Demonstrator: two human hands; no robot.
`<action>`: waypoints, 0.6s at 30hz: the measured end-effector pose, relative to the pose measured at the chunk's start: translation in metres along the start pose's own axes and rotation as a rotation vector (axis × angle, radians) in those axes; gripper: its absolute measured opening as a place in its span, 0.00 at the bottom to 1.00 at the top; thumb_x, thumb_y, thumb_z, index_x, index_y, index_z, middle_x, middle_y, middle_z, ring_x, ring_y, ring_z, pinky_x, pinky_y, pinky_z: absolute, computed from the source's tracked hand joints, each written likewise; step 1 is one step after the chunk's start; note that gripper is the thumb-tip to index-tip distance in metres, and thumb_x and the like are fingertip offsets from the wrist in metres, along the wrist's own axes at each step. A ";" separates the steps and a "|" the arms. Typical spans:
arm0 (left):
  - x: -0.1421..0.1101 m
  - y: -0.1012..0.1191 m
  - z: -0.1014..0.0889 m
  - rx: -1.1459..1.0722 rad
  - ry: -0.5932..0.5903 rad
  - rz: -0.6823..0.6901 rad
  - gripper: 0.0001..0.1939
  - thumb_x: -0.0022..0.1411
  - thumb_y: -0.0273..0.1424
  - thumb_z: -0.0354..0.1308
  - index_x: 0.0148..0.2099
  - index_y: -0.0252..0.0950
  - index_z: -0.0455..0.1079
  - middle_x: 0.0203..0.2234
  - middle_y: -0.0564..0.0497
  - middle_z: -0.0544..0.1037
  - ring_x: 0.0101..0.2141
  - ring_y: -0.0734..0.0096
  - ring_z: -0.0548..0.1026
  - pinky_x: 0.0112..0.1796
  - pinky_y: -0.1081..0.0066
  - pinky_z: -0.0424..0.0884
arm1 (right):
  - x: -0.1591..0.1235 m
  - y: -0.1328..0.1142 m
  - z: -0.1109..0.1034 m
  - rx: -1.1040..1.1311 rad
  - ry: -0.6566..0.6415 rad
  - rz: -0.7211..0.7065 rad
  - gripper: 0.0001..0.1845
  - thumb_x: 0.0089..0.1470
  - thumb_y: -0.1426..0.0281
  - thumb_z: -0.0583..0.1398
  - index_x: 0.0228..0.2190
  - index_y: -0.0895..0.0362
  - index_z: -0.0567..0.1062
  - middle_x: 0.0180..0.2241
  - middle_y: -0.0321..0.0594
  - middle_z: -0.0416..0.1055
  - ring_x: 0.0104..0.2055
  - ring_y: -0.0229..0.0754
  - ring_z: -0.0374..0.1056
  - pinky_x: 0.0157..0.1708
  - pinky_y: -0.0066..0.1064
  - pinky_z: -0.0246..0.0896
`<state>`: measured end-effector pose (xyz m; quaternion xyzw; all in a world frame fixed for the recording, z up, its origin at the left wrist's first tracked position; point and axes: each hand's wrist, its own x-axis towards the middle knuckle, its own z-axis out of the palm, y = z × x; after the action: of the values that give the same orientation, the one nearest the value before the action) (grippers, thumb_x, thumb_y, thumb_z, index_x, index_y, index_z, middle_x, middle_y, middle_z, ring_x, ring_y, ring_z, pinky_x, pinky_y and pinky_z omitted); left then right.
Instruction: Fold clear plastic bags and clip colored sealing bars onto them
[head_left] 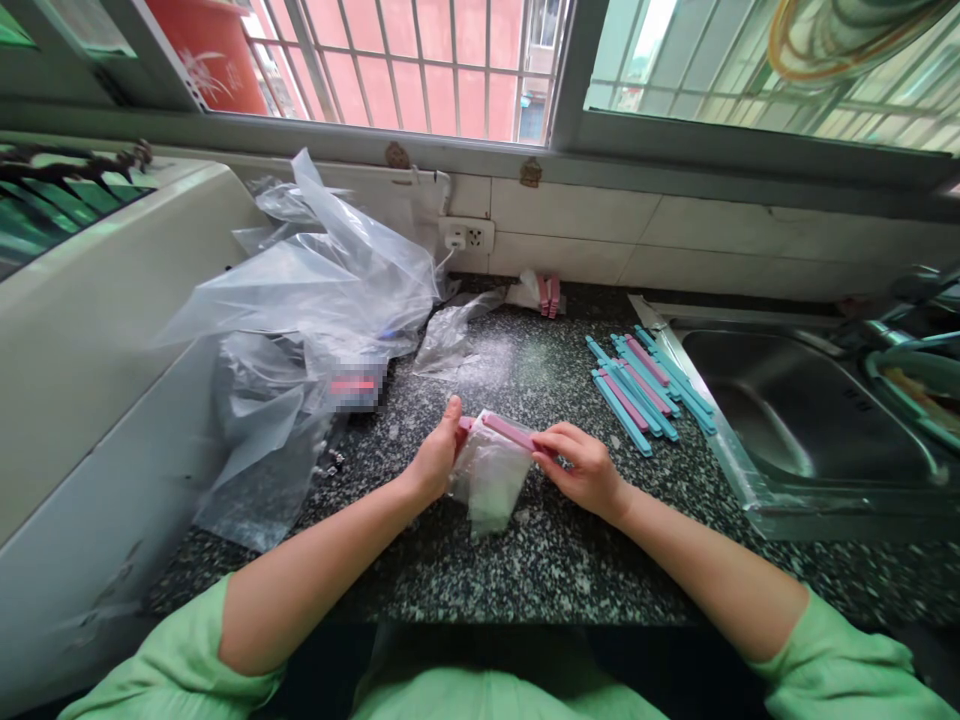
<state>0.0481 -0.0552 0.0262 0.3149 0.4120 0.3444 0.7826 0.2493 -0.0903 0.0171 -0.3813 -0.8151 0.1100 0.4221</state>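
Above the speckled counter, a small clear plastic bag with whitish contents hangs from a pink bag clip lying across its top edge. My left hand is closed round the clip's left end and the bag's corner, thumb pointing up. My right hand pinches the right end of the same clip between thumb and fingers. To the right lies a loose pile of blue bag clips and pink bag clips.
Large clear plastic bags heap up on the left beside a pale appliance. A small crumpled bag and a bag with pink clips lie near the wall socket. On the right is a steel sink.
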 end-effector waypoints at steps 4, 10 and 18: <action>0.001 0.001 -0.004 0.095 -0.009 0.122 0.34 0.43 0.61 0.50 0.21 0.31 0.68 0.11 0.54 0.66 0.15 0.77 0.61 0.19 0.75 0.55 | -0.001 0.003 0.001 -0.040 0.004 -0.012 0.11 0.53 0.74 0.56 0.39 0.55 0.72 0.32 0.41 0.69 0.32 0.36 0.67 0.32 0.27 0.67; 0.001 0.001 -0.004 0.188 0.016 0.212 0.31 0.43 0.59 0.52 0.21 0.32 0.65 0.13 0.55 0.64 0.17 0.77 0.59 0.21 0.75 0.56 | -0.001 0.005 0.002 -0.068 0.014 -0.001 0.11 0.53 0.74 0.56 0.39 0.56 0.72 0.31 0.42 0.69 0.32 0.37 0.67 0.32 0.27 0.67; -0.001 0.001 -0.002 0.325 0.042 0.341 0.18 0.45 0.44 0.60 0.29 0.32 0.69 0.22 0.54 0.70 0.25 0.75 0.64 0.29 0.75 0.60 | -0.001 0.005 0.000 -0.100 0.038 0.003 0.11 0.53 0.75 0.56 0.39 0.55 0.72 0.31 0.41 0.69 0.32 0.36 0.67 0.32 0.27 0.67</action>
<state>0.0453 -0.0550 0.0267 0.4948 0.4189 0.4072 0.6433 0.2522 -0.0875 0.0140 -0.4051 -0.8109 0.0624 0.4177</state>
